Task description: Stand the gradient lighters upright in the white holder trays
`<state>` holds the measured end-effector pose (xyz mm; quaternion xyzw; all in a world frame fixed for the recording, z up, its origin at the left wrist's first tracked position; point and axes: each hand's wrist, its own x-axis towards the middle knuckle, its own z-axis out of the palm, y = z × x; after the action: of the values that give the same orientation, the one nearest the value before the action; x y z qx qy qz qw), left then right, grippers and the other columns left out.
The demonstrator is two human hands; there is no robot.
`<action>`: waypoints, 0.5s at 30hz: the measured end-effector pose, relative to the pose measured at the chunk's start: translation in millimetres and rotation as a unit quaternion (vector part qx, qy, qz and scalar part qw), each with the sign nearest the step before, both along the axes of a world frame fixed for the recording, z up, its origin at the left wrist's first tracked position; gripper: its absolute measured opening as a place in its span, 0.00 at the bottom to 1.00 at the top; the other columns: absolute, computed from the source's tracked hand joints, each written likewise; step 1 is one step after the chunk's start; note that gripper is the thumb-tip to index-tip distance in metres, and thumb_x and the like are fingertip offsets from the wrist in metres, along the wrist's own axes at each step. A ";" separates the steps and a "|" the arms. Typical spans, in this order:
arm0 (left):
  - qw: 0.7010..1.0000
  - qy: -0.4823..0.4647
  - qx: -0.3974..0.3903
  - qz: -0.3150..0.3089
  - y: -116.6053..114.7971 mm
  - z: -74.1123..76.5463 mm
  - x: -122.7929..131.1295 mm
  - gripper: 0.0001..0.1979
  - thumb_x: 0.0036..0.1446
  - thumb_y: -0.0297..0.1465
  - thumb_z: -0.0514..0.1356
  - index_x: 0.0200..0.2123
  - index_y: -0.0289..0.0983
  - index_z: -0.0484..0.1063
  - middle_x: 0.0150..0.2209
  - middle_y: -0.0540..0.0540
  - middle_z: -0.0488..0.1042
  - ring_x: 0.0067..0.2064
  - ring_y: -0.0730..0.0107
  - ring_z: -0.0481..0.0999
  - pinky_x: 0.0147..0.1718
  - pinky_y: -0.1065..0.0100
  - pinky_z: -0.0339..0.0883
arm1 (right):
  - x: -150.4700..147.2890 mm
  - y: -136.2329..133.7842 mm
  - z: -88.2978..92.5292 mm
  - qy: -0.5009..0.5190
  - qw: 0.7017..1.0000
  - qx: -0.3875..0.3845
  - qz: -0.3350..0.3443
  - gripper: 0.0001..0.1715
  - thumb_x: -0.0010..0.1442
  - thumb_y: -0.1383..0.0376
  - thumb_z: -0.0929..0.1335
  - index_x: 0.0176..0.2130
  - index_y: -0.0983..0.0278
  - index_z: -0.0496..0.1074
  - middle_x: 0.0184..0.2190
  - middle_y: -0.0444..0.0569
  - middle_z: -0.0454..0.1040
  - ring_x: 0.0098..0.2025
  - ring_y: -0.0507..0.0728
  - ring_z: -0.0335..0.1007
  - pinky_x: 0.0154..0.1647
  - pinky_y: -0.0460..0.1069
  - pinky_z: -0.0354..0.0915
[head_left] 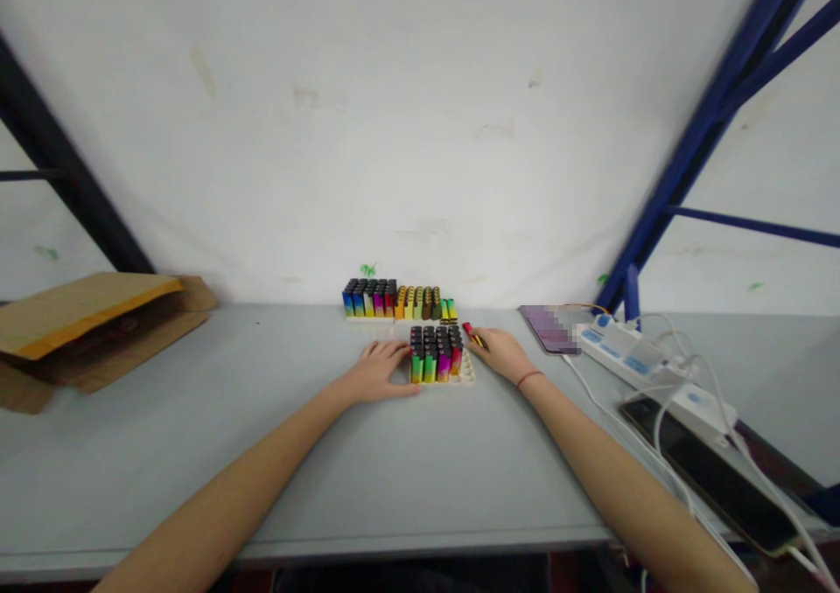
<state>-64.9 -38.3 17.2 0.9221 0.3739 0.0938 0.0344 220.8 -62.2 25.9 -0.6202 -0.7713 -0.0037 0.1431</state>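
Note:
Rows of lighters (430,363) with black tops stand upright in a white tray (467,373) in front of me, their bodies shading through green, yellow, purple and red. The tray's right-hand slots show bare. My left hand (381,373) spans the tray's left corner, thumb along the front edge and fingers at the side, holding it. Just right of the tray, my right hand (502,354) is closed round a red and yellow lighter (478,338), which is tilted.
Behind stand more lighters in trays: a multicoloured group (369,300) and a yellow-to-brown group (418,303). A cardboard box (92,322) lies left. On the right are a power strip (656,374) with white cables, a phone (709,470) and a purple-screened device (548,326).

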 end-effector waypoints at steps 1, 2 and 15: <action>1.000 0.001 0.001 0.000 0.0 0.1 0.0 0.40 0.52 0.58 0.52 0.58 0.35 0.61 0.59 0.36 0.60 0.60 0.51 0.58 0.60 0.53 0.43 | -1.9 0.4 -0.1 -0.006 1.000 -0.004 -0.016 0.16 0.65 0.62 0.59 0.45 0.67 0.70 0.38 0.56 0.74 0.42 0.58 0.69 0.43 0.48 0.59; 1.000 0.002 0.001 0.000 -0.1 0.3 0.0 0.40 0.52 0.58 0.52 0.58 0.34 0.61 0.59 0.36 0.60 0.60 0.51 0.58 0.60 0.53 0.43 | -3.8 0.4 0.0 -0.010 0.999 0.000 -0.030 0.15 0.64 0.65 0.59 0.44 0.68 0.69 0.38 0.57 0.74 0.41 0.58 0.68 0.42 0.48 0.59; 1.000 -0.012 -0.002 -0.004 0.3 -0.5 -0.2 0.40 0.51 0.59 0.53 0.58 0.36 0.61 0.59 0.37 0.61 0.60 0.49 0.58 0.60 0.52 0.44 | -17.7 -9.4 6.2 0.106 0.989 0.046 -0.090 0.18 0.65 0.56 0.56 0.35 0.64 0.66 0.29 0.53 0.73 0.30 0.57 0.67 0.29 0.48 0.50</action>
<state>-65.1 -38.0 16.7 0.9223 0.3702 0.1037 0.0408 203.2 -71.6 32.0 -0.6769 -0.6916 0.0139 0.2516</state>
